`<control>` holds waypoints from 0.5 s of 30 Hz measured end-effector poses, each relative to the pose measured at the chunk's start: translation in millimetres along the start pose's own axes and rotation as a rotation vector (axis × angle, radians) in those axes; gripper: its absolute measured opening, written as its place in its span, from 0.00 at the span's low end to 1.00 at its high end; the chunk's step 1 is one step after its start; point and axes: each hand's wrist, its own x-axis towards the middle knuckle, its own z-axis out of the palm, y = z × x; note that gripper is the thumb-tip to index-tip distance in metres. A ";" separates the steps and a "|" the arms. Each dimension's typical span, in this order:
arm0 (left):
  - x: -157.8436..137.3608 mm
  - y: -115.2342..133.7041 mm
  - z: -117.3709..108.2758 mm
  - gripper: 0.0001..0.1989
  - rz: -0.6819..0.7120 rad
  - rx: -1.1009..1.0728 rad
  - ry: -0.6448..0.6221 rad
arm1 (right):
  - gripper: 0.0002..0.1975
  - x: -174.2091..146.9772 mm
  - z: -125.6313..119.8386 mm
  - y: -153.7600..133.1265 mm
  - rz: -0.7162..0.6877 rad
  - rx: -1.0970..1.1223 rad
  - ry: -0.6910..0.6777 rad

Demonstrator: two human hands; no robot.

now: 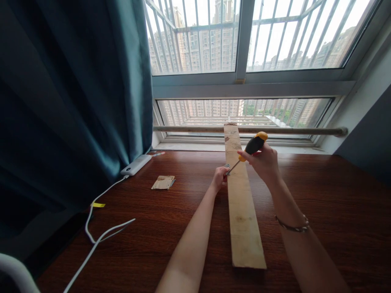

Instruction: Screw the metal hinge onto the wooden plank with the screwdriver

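A long pale wooden board (243,211) runs away from me across the dark tabletop, its far end at the metal rail. In my right hand (265,162) is a screwdriver (255,143) with a yellow and black handle, tilted so its shaft points down and left. The screwdriver's tip meets a small silvery metal fitting (227,169) at the board's left edge; its exact kind is too small to tell. My left hand (220,178) pinches that fitting against the board, fingertips partly hidden.
A small piece of wood (163,182) lies left of the board. Farther left is a white power strip (136,165) with a white cable (88,228) looping toward me. A blue curtain (122,81) hangs at left. The metal rail (290,130) crosses before the barred window.
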 end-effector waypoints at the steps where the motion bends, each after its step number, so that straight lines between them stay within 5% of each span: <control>1: 0.1 0.0 0.0 0.12 0.000 0.001 0.000 | 0.19 0.0 2.9 0.9 -0.006 -0.043 0.057; 3: 0.3 0.1 0.0 0.12 -0.007 0.007 0.004 | 0.20 0.1 6.0 0.8 0.046 0.028 0.040; 10: -0.6 0.6 -0.2 0.13 -0.022 -0.008 0.013 | 0.29 2.0 -18.0 -11.7 0.277 0.602 -0.365; 15: -1.8 0.9 0.8 0.13 -0.025 -0.038 -0.006 | 0.23 1.2 -18.3 -9.1 0.185 0.458 -0.288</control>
